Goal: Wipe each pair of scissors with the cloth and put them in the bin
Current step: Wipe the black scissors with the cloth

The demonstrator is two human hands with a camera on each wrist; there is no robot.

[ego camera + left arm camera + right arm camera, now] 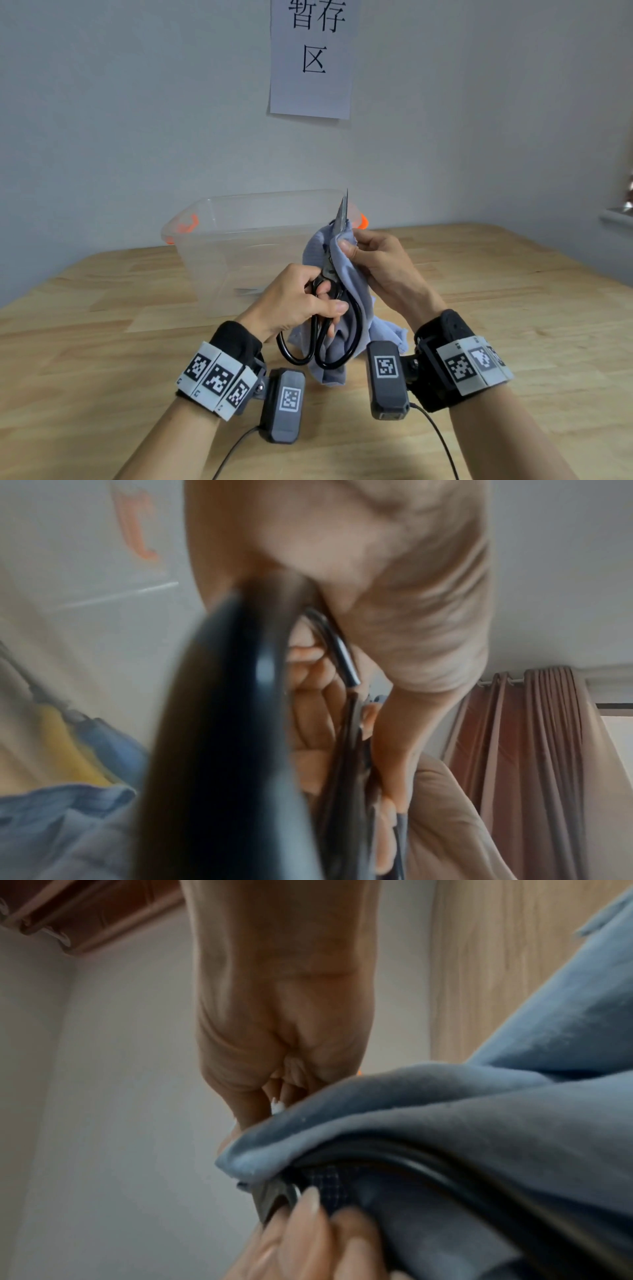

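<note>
My left hand (308,301) grips a pair of black-handled scissors (329,329) by the handles, blades pointing up in front of the bin. My right hand (370,253) pinches a grey-blue cloth (349,274) around the blades, whose tip sticks out above the cloth. The cloth hangs down behind the handles to the table. In the left wrist view the black handle (232,723) fills the middle, blurred, with the cloth (61,826) at lower left. In the right wrist view the cloth (462,1137) is folded over the scissors (274,1196), my right hand (274,1104) above it. The clear plastic bin (212,246) stands behind.
The bin has orange handle clips (186,224) and seems to hold something flat at its bottom, too faint to name. It stands on a light wooden table (102,342) against a grey wall with a paper sign (311,58). Blurred yellow and blue things (78,748) lie at left in the left wrist view.
</note>
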